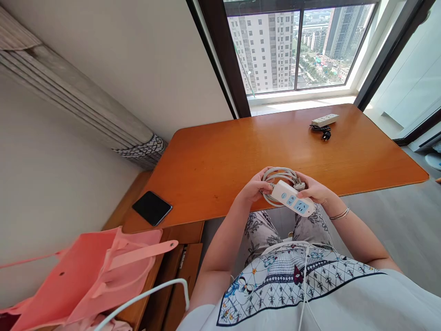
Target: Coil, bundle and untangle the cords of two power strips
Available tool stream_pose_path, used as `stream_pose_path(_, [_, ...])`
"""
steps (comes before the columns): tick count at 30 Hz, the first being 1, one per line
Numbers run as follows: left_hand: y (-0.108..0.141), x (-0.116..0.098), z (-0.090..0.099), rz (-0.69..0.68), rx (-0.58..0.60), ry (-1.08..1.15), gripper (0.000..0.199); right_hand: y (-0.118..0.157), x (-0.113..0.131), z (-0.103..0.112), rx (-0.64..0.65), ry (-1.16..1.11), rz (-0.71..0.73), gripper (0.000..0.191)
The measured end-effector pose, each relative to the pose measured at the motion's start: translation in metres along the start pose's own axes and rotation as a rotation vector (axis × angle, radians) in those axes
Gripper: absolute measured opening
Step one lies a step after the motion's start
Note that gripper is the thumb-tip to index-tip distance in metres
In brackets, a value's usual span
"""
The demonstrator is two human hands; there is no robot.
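A white power strip with blue socket faces is held above the table's near edge, tilted down to the right. Its pale cord is coiled in loops behind it, and the plug shows at the right of the coil. My left hand is closed around the left side of the coil, its thumb by the strip's left end. On the other side, my right hand grips the strip with the thumb over its top edge; its other fingers are mostly hidden behind the strip and coil.
On the brown wooden table, a second power strip with a bundled black cord lies at the far right. A black phone rests near the left edge. Beside it hangs an open pink bag. A window stands behind.
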State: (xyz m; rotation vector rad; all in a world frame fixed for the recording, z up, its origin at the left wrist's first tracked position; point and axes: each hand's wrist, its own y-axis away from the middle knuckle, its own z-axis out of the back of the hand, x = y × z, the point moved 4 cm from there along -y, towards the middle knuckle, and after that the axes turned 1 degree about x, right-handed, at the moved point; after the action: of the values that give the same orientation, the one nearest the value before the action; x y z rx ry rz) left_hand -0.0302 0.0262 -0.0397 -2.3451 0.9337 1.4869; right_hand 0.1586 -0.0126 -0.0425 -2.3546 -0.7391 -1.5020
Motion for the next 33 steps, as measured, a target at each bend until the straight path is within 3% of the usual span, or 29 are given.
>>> stream_pose_path(4, [0.000,-0.001,-0.002,0.004,0.007,0.041,0.054,0.001,-0.002,-0.001,-0.056,-0.052,-0.005,0.072])
stream_pose_path(11, [-0.003,-0.002,-0.006,0.001,-0.069,0.013,0.047,-0.004,-0.010,0.002,-0.272,-0.110,0.046,0.051])
stream_pose_path(13, [-0.004,-0.003,-0.006,-0.020,-0.097,0.009,0.046,-0.004,-0.010,0.002,-0.260,-0.053,0.072,0.060])
stream_pose_path(16, [-0.004,-0.006,-0.005,-0.057,-0.110,0.002,0.045,-0.003,-0.009,0.001,-0.135,0.026,0.064,0.093])
stream_pose_path(18, [-0.004,-0.007,-0.003,-0.062,-0.101,-0.001,0.047,-0.002,-0.009,0.001,-0.078,0.071,0.027,0.104])
stream_pose_path(23, [-0.002,-0.005,0.002,-0.062,-0.135,0.014,0.055,-0.002,-0.008,0.003,-0.112,0.179,0.039,0.094])
stream_pose_path(27, [0.001,-0.006,0.004,-0.162,-0.225,-0.119,0.051,0.000,-0.006,0.007,-0.164,0.275,0.137,0.089])
stream_pose_path(33, [0.001,-0.008,0.000,-0.236,-0.149,-0.318,0.049,0.005,0.001,0.011,-0.126,0.587,0.196,0.081])
